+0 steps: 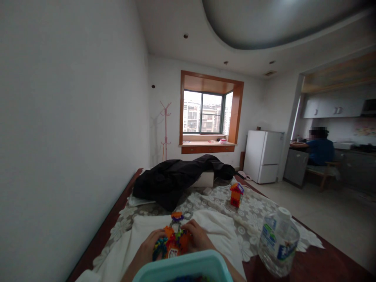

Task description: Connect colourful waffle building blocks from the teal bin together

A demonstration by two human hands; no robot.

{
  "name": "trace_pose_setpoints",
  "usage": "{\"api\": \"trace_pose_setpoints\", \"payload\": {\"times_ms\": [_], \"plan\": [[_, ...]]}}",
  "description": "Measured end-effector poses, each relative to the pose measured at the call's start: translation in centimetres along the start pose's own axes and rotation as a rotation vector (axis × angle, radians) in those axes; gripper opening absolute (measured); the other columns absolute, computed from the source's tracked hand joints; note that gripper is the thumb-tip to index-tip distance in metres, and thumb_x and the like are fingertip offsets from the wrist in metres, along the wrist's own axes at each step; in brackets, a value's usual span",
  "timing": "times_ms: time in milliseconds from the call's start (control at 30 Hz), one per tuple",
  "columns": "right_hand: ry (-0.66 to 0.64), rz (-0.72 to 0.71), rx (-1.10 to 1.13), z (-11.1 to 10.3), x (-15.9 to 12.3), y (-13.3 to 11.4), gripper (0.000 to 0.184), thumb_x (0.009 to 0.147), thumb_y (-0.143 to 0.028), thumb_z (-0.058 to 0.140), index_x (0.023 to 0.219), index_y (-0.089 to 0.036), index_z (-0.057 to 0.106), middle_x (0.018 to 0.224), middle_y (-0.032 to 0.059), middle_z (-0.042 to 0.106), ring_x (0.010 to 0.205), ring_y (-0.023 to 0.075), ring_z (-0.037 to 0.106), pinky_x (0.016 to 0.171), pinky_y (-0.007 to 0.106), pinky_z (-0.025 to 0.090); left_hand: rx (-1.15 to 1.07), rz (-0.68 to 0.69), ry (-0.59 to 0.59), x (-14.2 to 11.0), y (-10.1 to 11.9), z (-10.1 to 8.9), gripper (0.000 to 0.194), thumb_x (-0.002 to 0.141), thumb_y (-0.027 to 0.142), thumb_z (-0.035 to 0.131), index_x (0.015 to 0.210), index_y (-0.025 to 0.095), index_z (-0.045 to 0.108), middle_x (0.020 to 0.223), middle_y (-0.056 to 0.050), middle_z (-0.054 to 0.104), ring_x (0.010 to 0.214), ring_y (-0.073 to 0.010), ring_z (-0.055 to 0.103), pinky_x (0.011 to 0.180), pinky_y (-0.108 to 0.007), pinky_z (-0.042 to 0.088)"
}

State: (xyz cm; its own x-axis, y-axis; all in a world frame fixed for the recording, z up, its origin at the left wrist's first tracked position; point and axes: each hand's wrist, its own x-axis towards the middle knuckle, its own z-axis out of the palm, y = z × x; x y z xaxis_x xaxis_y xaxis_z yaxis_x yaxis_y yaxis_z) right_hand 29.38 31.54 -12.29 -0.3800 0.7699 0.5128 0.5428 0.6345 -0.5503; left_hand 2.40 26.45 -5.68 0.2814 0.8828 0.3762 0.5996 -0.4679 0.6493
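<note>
Both of my hands are around a toy of interlocking plastic pieces (173,239), mostly orange with blue, green and yellow parts. My left hand (149,246) is closed on its left side, where blue-green pieces show. On the other side, my right hand (199,235) grips the orange part, thumb and fingers bent. A small orange and purple piece (177,216) stands just beyond the hands. Right below them is a light teal plastic basin (188,261), with colourful pieces barely visible inside. White cloth (219,225) lies under the hands.
A red-orange block house (235,196) stands farther back on the lace tablecloth (251,199). At right is a large clear plastic bottle (279,243). Black fabric (176,178) covers part of a white box (205,180). Another person (321,149) sits in the kitchen.
</note>
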Motion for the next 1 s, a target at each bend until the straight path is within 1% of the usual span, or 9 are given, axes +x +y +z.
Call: {"api": "trace_pose_setpoints", "payload": {"times_ms": [167, 233, 333, 400, 500, 567, 700, 833, 1000], "plan": [[0.007, 0.036, 0.080, -0.9, 0.0, -1.1, 0.055, 0.055, -0.002, 0.053, 0.104, -0.022, 0.065, 0.107, 0.0057, 0.070, 0.099, 0.0258, 0.072, 0.085, 0.032, 0.058, -0.062, 0.024, -0.097, 0.1, 0.8, 0.2, 0.043, 0.068, 0.031, 0.067, 0.106, 0.021, 0.082, 0.123, -0.017, 0.082, 0.120, -0.0364, 0.078, 0.110, -0.045, 0.062], [-0.013, 0.052, 0.095, -1.4, -0.1, -1.7, 0.063, 0.056, -0.001, 0.053, 0.113, -0.023, 0.066, 0.114, 0.0074, 0.071, 0.104, 0.0265, 0.073, 0.088, 0.032, 0.059, -0.077, 0.012, -0.147, 0.3, 1.1, 0.3, 0.038, 0.068, 0.036, 0.074, 0.102, 0.020, 0.082, 0.122, -0.018, 0.081, 0.120, -0.0367, 0.077, 0.109, -0.045, 0.061], [-0.054, 0.069, 0.094, -1.6, -0.1, -2.2, 0.082, 0.057, -0.001, 0.054, 0.134, -0.026, 0.067, 0.134, 0.0119, 0.072, 0.120, 0.0298, 0.072, 0.101, 0.037, 0.059, -0.075, -0.009, -0.185, 0.3, 0.8, 0.4, 0.037, 0.068, 0.038, 0.076, 0.100, 0.020, 0.081, 0.122, -0.018, 0.080, 0.119, -0.0364, 0.077, 0.108, -0.044, 0.061], [-0.087, 0.085, 0.071, -1.4, -0.1, -2.3, 0.083, 0.059, -0.001, 0.057, 0.136, -0.027, 0.070, 0.135, 0.0115, 0.074, 0.124, 0.0310, 0.072, 0.106, 0.039, 0.058, -0.058, -0.004, -0.164, 0.2, 0.3, 0.4, 0.040, 0.068, 0.034, 0.072, 0.105, 0.020, 0.082, 0.123, -0.017, 0.080, 0.120, -0.0367, 0.076, 0.109, -0.044, 0.061], [-0.100, 0.086, 0.056, -1.5, -0.1, -2.7, 0.074, 0.061, -0.002, 0.059, 0.128, -0.028, 0.076, 0.123, 0.0084, 0.078, 0.118, 0.0293, 0.075, 0.104, 0.038, 0.059, 0.016, -0.028, -0.047, -0.2, -0.4, 0.1, 0.057, 0.065, 0.023, 0.062, 0.118, 0.018, 0.082, 0.128, -0.017, 0.080, 0.126, -0.0369, 0.075, 0.118, -0.048, 0.056], [-0.085, 0.081, 0.072, -1.8, -0.3, -3.3, 0.072, 0.063, -0.002, 0.059, 0.127, -0.029, 0.077, 0.119, 0.0073, 0.079, 0.112, 0.0281, 0.077, 0.096, 0.036, 0.061, 0.079, -0.078, 0.006, -0.4, -0.6, 0.0, 0.063, 0.066, 0.020, 0.060, 0.125, 0.017, 0.082, 0.131, -0.017, 0.080, 0.128, -0.0376, 0.075, 0.121, -0.050, 0.054], [-0.031, 0.112, 0.173, -3.0, -0.6, -5.2, 0.070, 0.073, -0.004, 0.051, 0.136, -0.030, 0.072, 0.120, 0.0058, 0.080, 0.102, 0.0258, 0.077, 0.078, 0.033, 0.062, 0.088, -0.104, 0.008, -0.6, -0.5, 0.0, 0.052, 0.082, 0.032, 0.062, 0.128, 0.017, 0.082, 0.128, -0.016, 0.083, 0.121, -0.0376, 0.079, 0.116, -0.048, 0.060], [-0.013, 0.114, 0.199, -3.4, -0.6, -6.4, 0.065, 0.077, -0.007, 0.052, 0.135, -0.030, 0.071, 0.128, 0.0072, 0.079, 0.112, 0.0270, 0.076, 0.082, 0.035, 0.061, 0.014, -0.036, -0.083, -0.5, -0.1, 0.3, 0.048, 0.090, 0.041, 0.061, 0.128, 0.021, 0.081, 0.130, -0.013, 0.083, 0.122, -0.0348, 0.079, 0.113, -0.043, 0.061], [-0.099, 0.052, 0.329, -2.9, -0.4, -5.4, 0.056, 0.073, -0.018, 0.062, 0.124, -0.028, 0.083, 0.117, 0.0097, 0.083, 0.107, 0.0310, 0.077, 0.095, 0.043, 0.059, -0.064, -0.057, -0.209, -0.5, 0.6, 0.5, 0.059, 0.089, 0.046, 0.063, 0.143, 0.023, 0.068, 0.128, -0.010, 0.083, 0.113, -0.0315, 0.081, 0.100, -0.037, 0.063]]}}
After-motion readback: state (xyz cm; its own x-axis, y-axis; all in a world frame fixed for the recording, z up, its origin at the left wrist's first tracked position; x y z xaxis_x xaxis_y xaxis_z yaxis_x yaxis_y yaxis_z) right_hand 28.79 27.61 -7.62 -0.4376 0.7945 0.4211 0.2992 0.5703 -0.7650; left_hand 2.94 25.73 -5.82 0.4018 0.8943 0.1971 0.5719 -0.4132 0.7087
